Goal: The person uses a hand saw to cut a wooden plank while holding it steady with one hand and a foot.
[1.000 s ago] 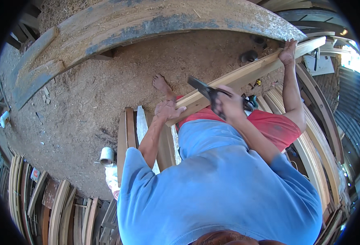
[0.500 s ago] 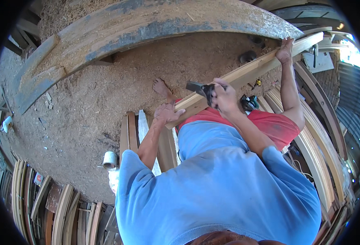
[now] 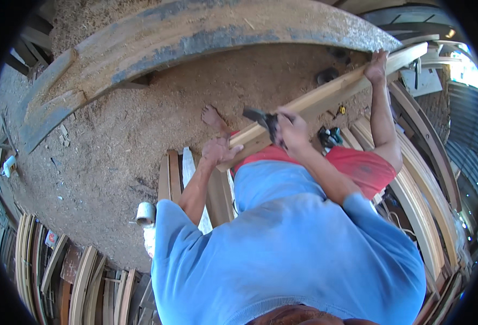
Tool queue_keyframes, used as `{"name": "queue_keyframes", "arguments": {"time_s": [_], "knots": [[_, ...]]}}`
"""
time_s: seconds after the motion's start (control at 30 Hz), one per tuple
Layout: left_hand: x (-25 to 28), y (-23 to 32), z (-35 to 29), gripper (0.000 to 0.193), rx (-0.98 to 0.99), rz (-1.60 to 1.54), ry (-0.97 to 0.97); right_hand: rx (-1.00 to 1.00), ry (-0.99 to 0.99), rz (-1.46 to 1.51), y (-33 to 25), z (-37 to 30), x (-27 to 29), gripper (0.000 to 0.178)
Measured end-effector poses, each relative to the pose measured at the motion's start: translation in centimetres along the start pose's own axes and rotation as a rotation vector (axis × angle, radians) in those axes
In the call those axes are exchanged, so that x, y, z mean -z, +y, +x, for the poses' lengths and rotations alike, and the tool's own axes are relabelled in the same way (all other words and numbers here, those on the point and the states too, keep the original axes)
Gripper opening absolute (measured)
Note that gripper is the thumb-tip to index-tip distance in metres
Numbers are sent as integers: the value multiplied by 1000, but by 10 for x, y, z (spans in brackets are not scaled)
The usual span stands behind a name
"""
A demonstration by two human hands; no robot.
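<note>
open sawdust floor (image 3: 109, 141) left, wooden plank (image 3: 325, 97) blocking right

Left hand (image 3: 221, 150) rests on near end of long pale wooden plank (image 3: 325, 97), fingers spread. Right hand (image 3: 292, 127) grips dark tool (image 3: 261, 118) against plank's edge. Another person's hand (image 3: 377, 66) steadies the far end. Bare foot (image 3: 213, 116) on sawdust-covered floor (image 3: 114, 141). Curved timber beam (image 3: 195, 32) beyond

sawdust floor (image 3: 114, 135) | curved weathered beam (image 3: 206, 32) | tape roll (image 3: 146, 213) | bent wood strips (image 3: 82, 287)
</note>
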State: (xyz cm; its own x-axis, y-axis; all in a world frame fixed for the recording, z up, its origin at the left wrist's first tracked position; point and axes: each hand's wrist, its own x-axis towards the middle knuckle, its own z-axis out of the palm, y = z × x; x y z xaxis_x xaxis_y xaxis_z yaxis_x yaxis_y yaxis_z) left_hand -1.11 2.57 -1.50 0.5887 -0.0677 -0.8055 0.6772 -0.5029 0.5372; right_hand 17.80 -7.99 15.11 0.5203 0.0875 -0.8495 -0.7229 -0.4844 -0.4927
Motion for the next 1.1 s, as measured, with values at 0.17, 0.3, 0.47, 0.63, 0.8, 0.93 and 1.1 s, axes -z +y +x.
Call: {"name": "queue_keyframes", "arguments": {"time_s": [0.17,0.3,0.47,0.63,0.8,0.93,1.1], "knots": [[-7,-1,-2,93,6,2,21,192,-10,12,-24,-101,42,33],[-8,2,-3,90,40,-7,0,138,56,-50,30,9,3,34],[-1,3,-9,90,32,-34,2,-12,-96,41,-7,-38,11,35],[-2,4,-6,90,49,4,-19,42,-41,38,-26,-97,36,32],[-9,4,-6,94,45,11,20,-103,18,83,17,39,-5,34],[-10,2,-5,94,40,5,4,-78,-57,111,17,48,0,37],[-7,-2,-3,92,18,-6,-5,-16,-47,61,10,6,11,37]]}}
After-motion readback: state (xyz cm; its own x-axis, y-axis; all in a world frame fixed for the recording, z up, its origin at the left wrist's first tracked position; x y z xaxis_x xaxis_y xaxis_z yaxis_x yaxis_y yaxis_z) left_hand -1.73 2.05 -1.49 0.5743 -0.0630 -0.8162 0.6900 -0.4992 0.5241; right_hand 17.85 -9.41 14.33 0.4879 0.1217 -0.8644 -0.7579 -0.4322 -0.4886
